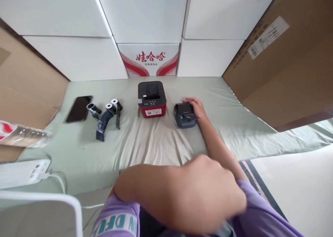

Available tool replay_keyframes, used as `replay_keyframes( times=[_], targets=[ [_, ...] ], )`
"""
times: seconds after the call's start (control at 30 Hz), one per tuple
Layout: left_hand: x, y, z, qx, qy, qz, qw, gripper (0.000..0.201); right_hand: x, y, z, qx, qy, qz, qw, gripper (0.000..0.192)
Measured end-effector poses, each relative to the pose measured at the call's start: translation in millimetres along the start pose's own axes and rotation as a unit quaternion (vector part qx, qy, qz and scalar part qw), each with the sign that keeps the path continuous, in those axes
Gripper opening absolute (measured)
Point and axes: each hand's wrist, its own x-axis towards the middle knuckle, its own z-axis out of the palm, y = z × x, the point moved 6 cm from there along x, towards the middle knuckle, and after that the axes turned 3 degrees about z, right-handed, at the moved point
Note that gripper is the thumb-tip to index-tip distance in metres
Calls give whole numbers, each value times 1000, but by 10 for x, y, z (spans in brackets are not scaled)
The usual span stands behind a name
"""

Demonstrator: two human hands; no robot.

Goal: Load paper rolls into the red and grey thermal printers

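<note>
My right hand (197,107) is wrapped round the back right corner of a small dark portable printer (185,122), which stands on the cloth. A dark, film-like flap sticks out at the printer's front right. My left hand (212,186) is close to the camera, crossed over toward my right forearm. It is blurred, and its fingers are mostly hidden. Left of the portable printer stands a larger red and black printer (152,100) with a white label on its front.
At left lie several small paper rolls (110,107) with dark strips trailing, a black phone (79,108), a bottle (23,134) and a white power bank (23,173) with a cable. White boxes (148,15) line the back. Brown cartons (293,63) flank the pale green cloth (153,147).
</note>
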Motion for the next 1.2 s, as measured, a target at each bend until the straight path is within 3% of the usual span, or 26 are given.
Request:
replay_keyframes(
  times=[0.03, 0.1, 0.17, 0.23, 0.3, 0.37, 0.4, 0.47, 0.53, 0.6, 0.83, 1.2],
  targets=[
    [85, -107, -89, 19, -19, -20, 999, 9, 8, 26, 22, 6, 9, -3, 1000, 36],
    [193, -453, -216, 85, -64, -137, 985, 12, -1, 63, 54, 1, 13, -15, 1000, 35],
    [238, -835, -320, 117, -19, -232, 965, 20, -15, 83, 59, -5, 12, -25, 1000, 37],
    [205, -1255, -318, 123, 87, -308, 939, 22, -16, 88, 46, -2, 12, -28, 1000, 38],
    [74, -1673, -186, 98, 235, -367, 895, 26, -6, 89, 42, 9, 9, -26, 1000, 37],
    [-65, -1967, 55, 58, 383, -331, 861, 30, 8, 95, 50, 28, 3, -22, 999, 35],
    [-126, -2082, 204, 36, 429, -307, 849, 37, 15, 101, 56, 39, 1, -22, 999, 35],
    [-198, -2272, 510, -14, 450, -291, 844, 49, 28, 114, 58, 58, 7, -27, 998, 35],
    [-209, -2380, 735, -55, 420, -307, 852, 57, 42, 125, 50, 74, 20, -40, 996, 36],
    [-197, -2406, 834, -76, 389, -327, 858, 60, 53, 130, 44, 81, 27, -53, 995, 37],
    [-201, -2372, 782, -89, 378, -347, 854, 61, 50, 124, 51, 91, 25, -57, 994, 38],
    [-185, -2424, 723, 9, 345, -362, 866, 65, 23, 136, 67, 109, 27, -40, 993, 51]
  ],
)
